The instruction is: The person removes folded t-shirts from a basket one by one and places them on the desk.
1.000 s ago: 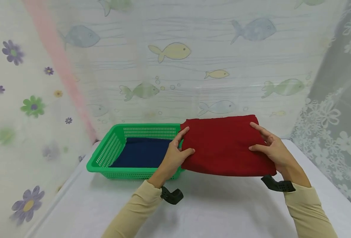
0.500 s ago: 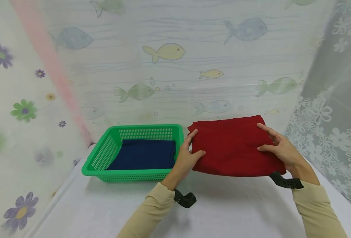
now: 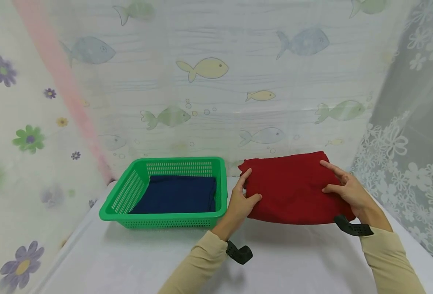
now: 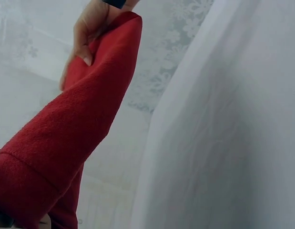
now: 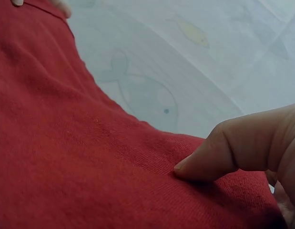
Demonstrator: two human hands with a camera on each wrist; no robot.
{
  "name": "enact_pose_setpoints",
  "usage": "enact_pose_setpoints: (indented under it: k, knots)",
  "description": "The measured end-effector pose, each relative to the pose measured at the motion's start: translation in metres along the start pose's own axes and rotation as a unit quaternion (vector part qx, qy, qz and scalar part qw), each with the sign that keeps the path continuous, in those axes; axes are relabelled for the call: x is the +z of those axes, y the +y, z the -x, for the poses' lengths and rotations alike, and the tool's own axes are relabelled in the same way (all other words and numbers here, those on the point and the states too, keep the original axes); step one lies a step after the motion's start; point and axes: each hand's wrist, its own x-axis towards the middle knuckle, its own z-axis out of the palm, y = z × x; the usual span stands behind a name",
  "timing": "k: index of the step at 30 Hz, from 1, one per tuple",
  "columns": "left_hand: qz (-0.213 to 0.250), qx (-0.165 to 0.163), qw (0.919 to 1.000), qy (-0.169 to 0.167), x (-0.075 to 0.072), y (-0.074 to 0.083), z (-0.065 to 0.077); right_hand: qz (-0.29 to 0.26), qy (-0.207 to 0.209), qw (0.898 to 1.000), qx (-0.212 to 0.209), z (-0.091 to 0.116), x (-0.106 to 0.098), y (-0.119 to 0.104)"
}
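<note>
A folded red cloth [image 3: 289,190] hangs above the white table, held at both sides. My left hand [image 3: 240,204] grips its left edge, thumb on the near face. On the opposite edge my right hand [image 3: 352,194] pinches the cloth, with thumb and index finger showing on top and the other fingers mostly hidden behind it. The right wrist view has the right thumb [image 5: 223,150] pressing into the red fabric. From the left wrist view the cloth [image 4: 85,105] appears edge-on, its layers sagging between the hands.
To the left a green plastic basket [image 3: 165,217] stands on the white-covered table [image 3: 128,261]. A folded navy cloth [image 3: 179,194] lies flat inside it. Behind hangs a curtain [image 3: 216,94] with fish prints, and lace fabric [image 3: 414,151] borders the right side.
Both hands have carried the red cloth rightward, away from the basket's right rim, which it overlapped before. In the last half second it sits slightly lower in view.
</note>
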Motion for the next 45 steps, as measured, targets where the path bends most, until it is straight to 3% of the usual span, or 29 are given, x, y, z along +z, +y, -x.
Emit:
enact_pose_setpoints:
  k: [19,30,45]
  knots:
    - [-0.027,-0.041,0.9981,0.036,0.018,-0.024,-0.011,-0.011,0.014,0.999,0.028,-0.010,-0.005,0.024]
    - [-0.048,-0.072,0.9948,0.055,0.024,-0.041,-0.014,-0.011,-0.002,0.999,0.051,-0.015,-0.005,0.040]
    - [-0.045,-0.087,0.9925,0.072,0.030,-0.051,-0.022,0.004,-0.008,0.998,0.057,-0.028,-0.006,0.057]
